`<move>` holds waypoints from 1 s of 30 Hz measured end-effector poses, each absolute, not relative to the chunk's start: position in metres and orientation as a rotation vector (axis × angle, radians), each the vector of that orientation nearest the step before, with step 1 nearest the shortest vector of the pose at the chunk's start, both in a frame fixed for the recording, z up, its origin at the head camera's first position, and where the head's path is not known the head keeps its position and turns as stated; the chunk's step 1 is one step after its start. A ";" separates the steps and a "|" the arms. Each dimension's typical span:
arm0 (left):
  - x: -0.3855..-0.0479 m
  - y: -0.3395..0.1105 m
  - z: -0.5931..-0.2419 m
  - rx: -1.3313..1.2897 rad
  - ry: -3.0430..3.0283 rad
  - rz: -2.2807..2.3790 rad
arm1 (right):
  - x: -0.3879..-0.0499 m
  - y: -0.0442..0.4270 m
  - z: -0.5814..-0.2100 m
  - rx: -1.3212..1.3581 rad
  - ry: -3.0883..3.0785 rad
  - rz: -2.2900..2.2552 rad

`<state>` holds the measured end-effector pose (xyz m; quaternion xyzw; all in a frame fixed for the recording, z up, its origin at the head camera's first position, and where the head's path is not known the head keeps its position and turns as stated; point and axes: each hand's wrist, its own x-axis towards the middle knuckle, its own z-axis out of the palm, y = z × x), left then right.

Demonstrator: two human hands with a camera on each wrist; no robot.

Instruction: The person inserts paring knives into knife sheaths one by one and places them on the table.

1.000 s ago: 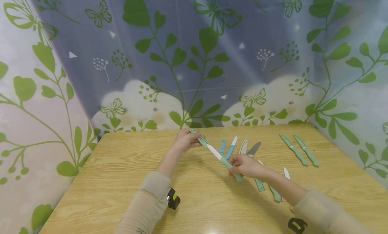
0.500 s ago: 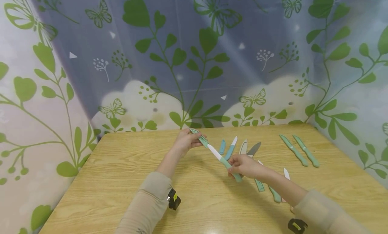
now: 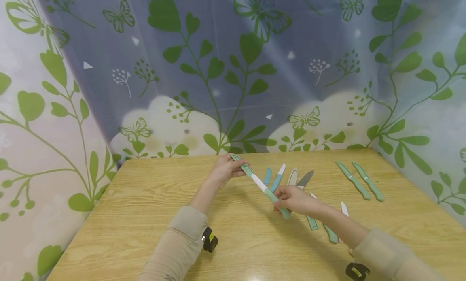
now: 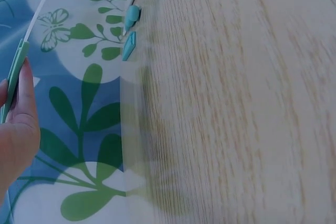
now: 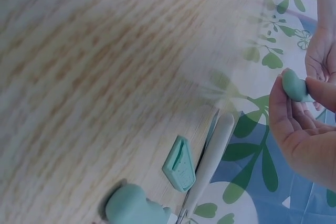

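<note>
In the head view my left hand (image 3: 223,171) pinches a mint green knife sheath (image 3: 246,169) between thumb and fingers. My right hand (image 3: 295,199) grips the green handle (image 3: 272,196) of a white-bladed knife, held above the table and slanting down to the right. The blade (image 3: 259,182) lies in line with the sheath, its tip end hidden inside. From the left wrist, the sheath (image 4: 17,69) shows between thumb and fingers, with the pale blade (image 4: 38,18) coming out of it. The right wrist view shows the rounded handle end (image 5: 295,85) between thumb and fingers.
Behind the right hand lie a blue sheath (image 3: 267,176), a blue-handled knife (image 3: 278,179), a cream sheath (image 3: 292,176) and a grey blade (image 3: 306,178). Two green knives (image 3: 352,179) lie farther right. Another green sheath (image 3: 311,222) and green handle (image 3: 330,234) are under the right forearm.
My left hand and the sheath have shifted slightly right and down toward the right hand. A shorter length of white blade shows now. The right hand has hardly moved.
</note>
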<state>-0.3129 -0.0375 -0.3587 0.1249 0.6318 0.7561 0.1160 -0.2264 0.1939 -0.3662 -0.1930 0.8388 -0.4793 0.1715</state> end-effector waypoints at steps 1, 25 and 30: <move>-0.313 -0.037 -0.359 0.366 1.848 2.212 | -0.227 0.194 -0.366 -0.545 2.382 -1.362; -0.313 -0.034 -0.362 0.415 1.843 2.167 | -0.226 0.193 -0.366 -0.541 2.372 -1.386; -0.313 -0.033 -0.362 0.422 1.843 2.163 | -0.228 0.194 -0.368 -0.542 2.383 -1.378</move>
